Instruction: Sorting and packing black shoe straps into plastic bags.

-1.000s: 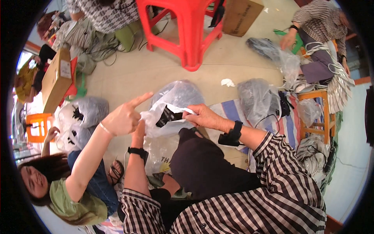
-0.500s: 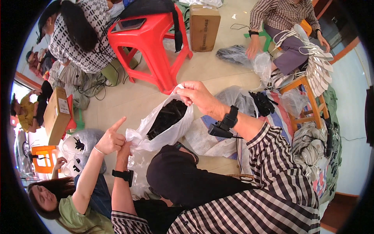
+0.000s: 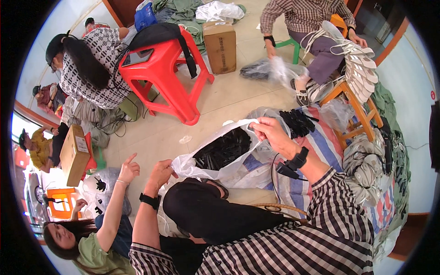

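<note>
Two hands hold a white bag of black strips open

A white plastic bag [image 3: 236,168] hangs between the person's hands, just beyond the dark-trousered knee [image 3: 190,206], its long mouth turned up toward the head. Inside lies a loose heap of black strips [image 3: 223,149]. Whether the bag's underside rests on the floor cannot be told.

The left hand [image 3: 160,174] pinches the left corner of the bag's rim between thumb and fingers. The right hand [image 3: 272,133] pinches the rim at the opposite, upper right end, thumb and fingertips pressed together on the plastic. Each wrist wears a black strap.

Just left of the left hand and apart from it, a co-worker's hand [image 3: 129,170] is raised with the index finger out; that arm belongs to a person in a green top [image 3: 96,250].

Right of the bag, a striped sheet [image 3: 316,158] covers part of the floor, with a bunch of black strips [image 3: 298,123] on it near the right hand. Beyond the bag stands a red stool [image 3: 169,68] bearing a flat dark device [image 3: 138,57] and a black cloth item [image 3: 158,34]. A cardboard box [image 3: 220,50] is just behind it. At the upper right, a seated person in a checked shirt [image 3: 311,16] has a row of pale shoe parts [image 3: 360,68] alongside the leg, beside a wooden stool [image 3: 357,130].
</note>
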The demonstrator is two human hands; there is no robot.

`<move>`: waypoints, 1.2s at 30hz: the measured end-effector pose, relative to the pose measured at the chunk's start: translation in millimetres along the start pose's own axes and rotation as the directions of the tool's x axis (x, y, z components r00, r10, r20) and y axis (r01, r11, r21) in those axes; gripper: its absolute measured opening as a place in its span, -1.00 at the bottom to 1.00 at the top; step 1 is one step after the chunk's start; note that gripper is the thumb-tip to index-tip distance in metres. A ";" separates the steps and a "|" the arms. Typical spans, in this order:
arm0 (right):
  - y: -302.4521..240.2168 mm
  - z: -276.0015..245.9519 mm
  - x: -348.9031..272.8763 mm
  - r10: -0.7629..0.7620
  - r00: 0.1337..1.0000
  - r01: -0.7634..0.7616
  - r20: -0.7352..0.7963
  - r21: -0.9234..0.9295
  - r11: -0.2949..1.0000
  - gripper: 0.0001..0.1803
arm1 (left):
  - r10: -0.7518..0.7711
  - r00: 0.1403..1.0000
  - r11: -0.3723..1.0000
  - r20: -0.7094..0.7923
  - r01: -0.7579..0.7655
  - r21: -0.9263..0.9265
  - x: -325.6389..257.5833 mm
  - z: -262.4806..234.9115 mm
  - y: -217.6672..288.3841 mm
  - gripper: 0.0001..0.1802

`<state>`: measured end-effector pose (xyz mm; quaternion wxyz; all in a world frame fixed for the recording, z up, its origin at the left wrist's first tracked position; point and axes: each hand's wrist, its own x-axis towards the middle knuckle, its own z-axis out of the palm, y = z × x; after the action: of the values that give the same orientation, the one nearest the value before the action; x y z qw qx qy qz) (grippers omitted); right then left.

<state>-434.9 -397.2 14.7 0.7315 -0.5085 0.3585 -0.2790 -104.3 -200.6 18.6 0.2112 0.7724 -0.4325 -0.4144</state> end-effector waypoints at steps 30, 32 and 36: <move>34.0 97.9 -42.1 -0.356 0.748 0.659 0.560 -0.564 0.497 -0.88 | 0.148 0.988 0.979 -0.034 -0.141 0.150 -1.6 33.5 -71.4 -0.80; 79.5 95.6 -15.8 -0.279 0.759 0.635 0.588 -0.575 0.515 -0.84 | 0.153 0.987 0.984 -0.057 -0.146 0.102 0.9 37.8 -67.7 -0.80; 107.3 98.9 5.5 0.049 0.854 0.375 0.519 -0.677 0.633 -0.82 | 0.115 0.985 0.992 -0.127 -0.119 -0.027 -1.9 42.6 -72.7 -0.83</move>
<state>-347.2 -312.6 -65.5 0.4866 -0.8512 0.1941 -0.0318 -104.0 -158.6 -54.5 0.2752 0.7663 -0.4559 -0.3595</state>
